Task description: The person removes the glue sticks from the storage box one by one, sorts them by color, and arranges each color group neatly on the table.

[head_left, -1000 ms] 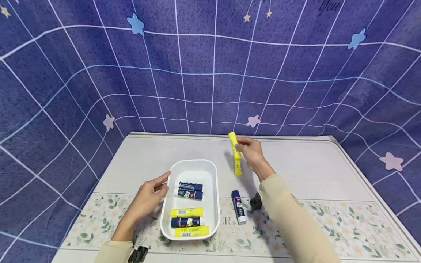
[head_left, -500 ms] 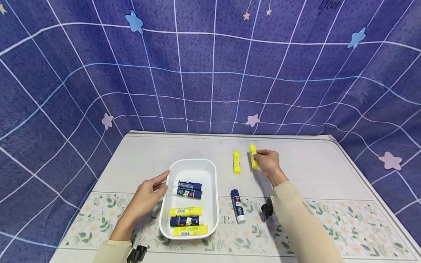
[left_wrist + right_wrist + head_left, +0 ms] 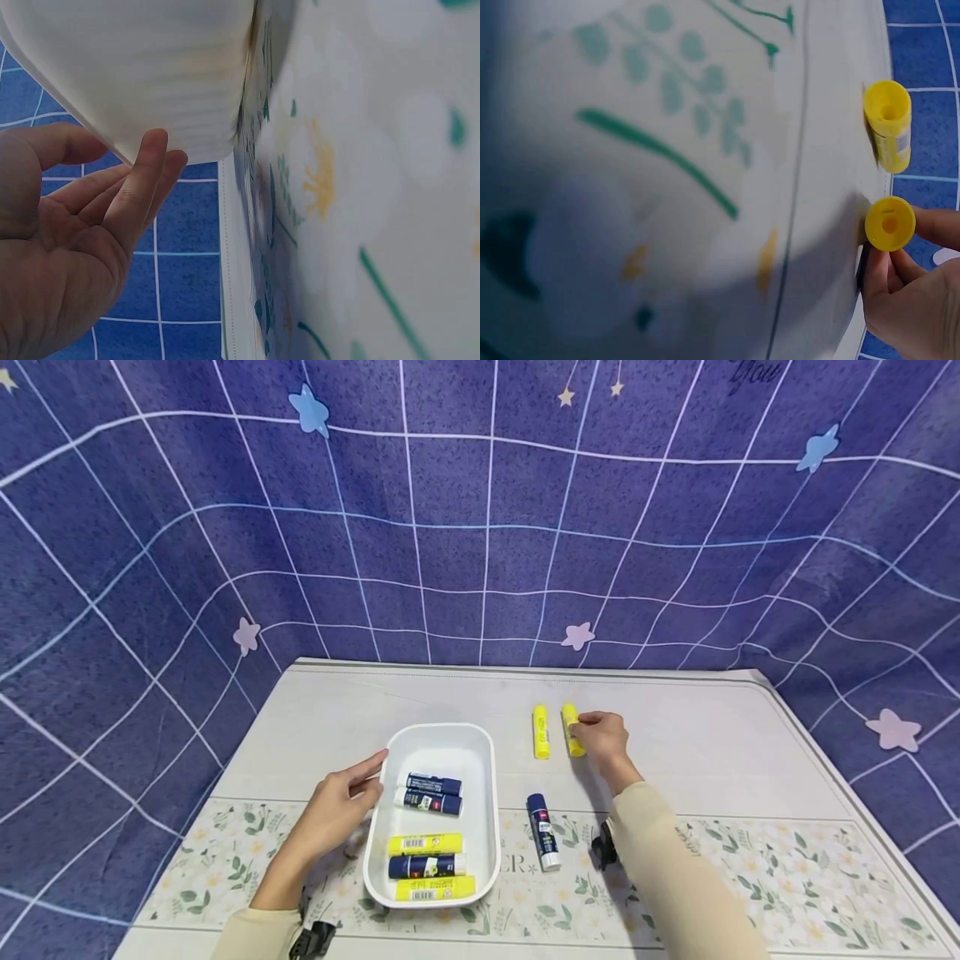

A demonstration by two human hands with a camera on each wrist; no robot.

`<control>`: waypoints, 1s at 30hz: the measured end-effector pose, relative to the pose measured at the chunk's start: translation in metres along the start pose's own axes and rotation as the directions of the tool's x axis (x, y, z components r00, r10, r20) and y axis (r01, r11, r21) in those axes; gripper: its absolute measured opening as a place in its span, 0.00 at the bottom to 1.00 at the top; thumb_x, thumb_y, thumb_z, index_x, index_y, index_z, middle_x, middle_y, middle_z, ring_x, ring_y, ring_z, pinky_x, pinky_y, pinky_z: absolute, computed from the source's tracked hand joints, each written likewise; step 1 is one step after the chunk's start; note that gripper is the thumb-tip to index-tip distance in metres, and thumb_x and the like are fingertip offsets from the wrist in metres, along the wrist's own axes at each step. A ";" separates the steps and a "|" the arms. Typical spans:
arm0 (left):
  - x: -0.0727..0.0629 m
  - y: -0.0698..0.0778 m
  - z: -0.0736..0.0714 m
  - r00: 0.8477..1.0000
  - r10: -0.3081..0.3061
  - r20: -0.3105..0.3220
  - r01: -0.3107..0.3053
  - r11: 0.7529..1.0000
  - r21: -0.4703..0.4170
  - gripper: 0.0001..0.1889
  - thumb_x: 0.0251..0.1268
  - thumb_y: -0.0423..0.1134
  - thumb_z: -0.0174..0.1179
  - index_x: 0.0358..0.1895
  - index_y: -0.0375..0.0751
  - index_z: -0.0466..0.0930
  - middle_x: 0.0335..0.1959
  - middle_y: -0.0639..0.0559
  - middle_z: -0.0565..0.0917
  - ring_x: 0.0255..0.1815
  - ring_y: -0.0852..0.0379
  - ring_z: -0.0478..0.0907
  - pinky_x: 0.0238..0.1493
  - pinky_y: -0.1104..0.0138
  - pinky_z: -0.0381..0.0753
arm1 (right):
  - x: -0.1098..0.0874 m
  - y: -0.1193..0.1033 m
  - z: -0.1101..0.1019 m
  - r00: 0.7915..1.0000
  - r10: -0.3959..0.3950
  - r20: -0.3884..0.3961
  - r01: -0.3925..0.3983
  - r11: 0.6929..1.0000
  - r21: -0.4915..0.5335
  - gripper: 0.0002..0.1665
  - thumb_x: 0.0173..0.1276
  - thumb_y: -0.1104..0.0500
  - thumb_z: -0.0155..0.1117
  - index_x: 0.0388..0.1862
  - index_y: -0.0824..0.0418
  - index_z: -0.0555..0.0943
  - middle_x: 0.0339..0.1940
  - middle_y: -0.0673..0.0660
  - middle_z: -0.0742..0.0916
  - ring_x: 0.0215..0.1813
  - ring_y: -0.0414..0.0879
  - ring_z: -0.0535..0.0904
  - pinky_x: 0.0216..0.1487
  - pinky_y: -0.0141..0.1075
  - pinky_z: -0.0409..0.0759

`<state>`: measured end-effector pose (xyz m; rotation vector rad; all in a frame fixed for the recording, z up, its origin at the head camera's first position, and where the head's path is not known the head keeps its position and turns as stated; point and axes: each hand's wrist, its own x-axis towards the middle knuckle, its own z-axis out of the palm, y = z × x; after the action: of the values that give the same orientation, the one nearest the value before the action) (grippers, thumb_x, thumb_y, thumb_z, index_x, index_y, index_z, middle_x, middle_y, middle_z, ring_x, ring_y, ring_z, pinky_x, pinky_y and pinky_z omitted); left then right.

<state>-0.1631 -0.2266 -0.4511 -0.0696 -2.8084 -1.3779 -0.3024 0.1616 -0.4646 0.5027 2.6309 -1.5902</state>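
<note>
My right hand (image 3: 602,737) pinches a yellow glue stick (image 3: 571,727) low over the back of the table. In the right wrist view thumb and fingers lie on either side of this glue stick (image 3: 890,225), its round end facing the camera. Left of it lies another yellow glue stick (image 3: 541,732), roughly parallel. My left hand (image 3: 337,806) touches the left side of a white plastic tray (image 3: 491,827). In the left wrist view the fingers of my left hand (image 3: 127,187) rest loosely at the tray's wall (image 3: 172,82).
Inside the tray lie two navy glue sticks (image 3: 429,802) towards the back and, nearer the front, a navy glue stick (image 3: 426,866) between two yellow ones (image 3: 435,888). One navy glue stick (image 3: 543,832) lies right of the tray. A blue grid-patterned curtain (image 3: 480,552) hangs behind the table.
My right hand has set one yellow glue stick on the table, picked up another, and brought it slightly left and down beside the first. The left hand stays at the tray.
</note>
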 end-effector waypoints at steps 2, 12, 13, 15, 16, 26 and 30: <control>0.000 0.000 0.000 1.000 -0.002 0.000 0.002 1.000 0.000 0.27 0.78 0.37 0.55 0.77 0.45 0.69 0.67 0.39 0.82 0.65 0.41 0.83 0.64 0.52 0.84 | -0.001 0.001 0.001 1.000 -0.020 -0.020 0.020 0.999 -0.034 0.21 0.69 0.62 0.67 0.59 0.69 0.84 0.55 0.67 0.87 0.47 0.50 0.83 0.37 0.28 0.80; 0.001 0.000 0.000 1.000 -0.007 0.001 0.007 1.000 -0.002 0.27 0.78 0.37 0.56 0.77 0.45 0.69 0.69 0.40 0.80 0.65 0.41 0.83 0.62 0.55 0.85 | -0.005 -0.001 0.003 0.997 -0.054 -0.051 0.049 0.994 -0.093 0.24 0.70 0.59 0.66 0.62 0.69 0.83 0.58 0.67 0.87 0.53 0.54 0.84 0.48 0.36 0.83; 0.001 -0.001 0.000 1.000 -0.007 0.002 0.007 1.000 -0.003 0.27 0.78 0.37 0.56 0.77 0.45 0.69 0.69 0.40 0.80 0.65 0.42 0.83 0.62 0.55 0.85 | -0.006 -0.001 0.003 0.998 -0.048 -0.051 0.044 0.995 -0.089 0.25 0.70 0.58 0.65 0.62 0.68 0.83 0.59 0.67 0.87 0.54 0.54 0.84 0.50 0.37 0.83; 0.000 -0.001 0.000 1.000 -0.005 0.004 0.005 1.000 -0.002 0.27 0.78 0.37 0.55 0.77 0.45 0.69 0.69 0.40 0.80 0.64 0.42 0.83 0.62 0.55 0.85 | -0.006 -0.002 0.001 0.997 -0.047 -0.056 0.043 0.997 -0.069 0.25 0.71 0.56 0.65 0.63 0.68 0.82 0.60 0.67 0.87 0.56 0.56 0.84 0.55 0.41 0.84; 0.000 -0.001 0.000 1.000 -0.005 0.004 0.005 1.000 -0.002 0.27 0.78 0.37 0.55 0.77 0.45 0.69 0.69 0.40 0.80 0.64 0.42 0.83 0.62 0.55 0.85 | -0.006 -0.003 0.000 0.997 -0.050 -0.061 0.047 0.998 -0.052 0.26 0.71 0.55 0.65 0.63 0.68 0.82 0.60 0.67 0.87 0.57 0.56 0.83 0.57 0.43 0.83; 0.001 -0.001 0.000 1.000 -0.005 0.005 0.005 1.000 0.000 0.27 0.79 0.38 0.55 0.78 0.46 0.68 0.68 0.40 0.80 0.65 0.41 0.82 0.64 0.51 0.83 | -0.016 -0.033 -0.001 0.971 -0.238 -0.023 0.237 0.943 0.235 0.20 0.74 0.59 0.64 0.61 0.65 0.84 0.57 0.64 0.87 0.53 0.46 0.83 0.52 0.29 0.82; 0.001 -0.001 0.000 1.000 -0.007 0.005 0.007 1.000 0.000 0.27 0.79 0.38 0.55 0.78 0.46 0.68 0.69 0.40 0.80 0.65 0.41 0.82 0.64 0.51 0.83 | -0.024 -0.050 0.006 0.942 -0.314 0.117 0.251 0.893 0.374 0.20 0.74 0.65 0.64 0.62 0.68 0.82 0.58 0.64 0.86 0.51 0.39 0.82 0.53 0.22 0.81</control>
<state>-0.1642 -0.2273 -0.4520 -0.0634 -2.8149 -1.3816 -0.2944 0.1285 -0.4205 -0.0287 2.3781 -2.1036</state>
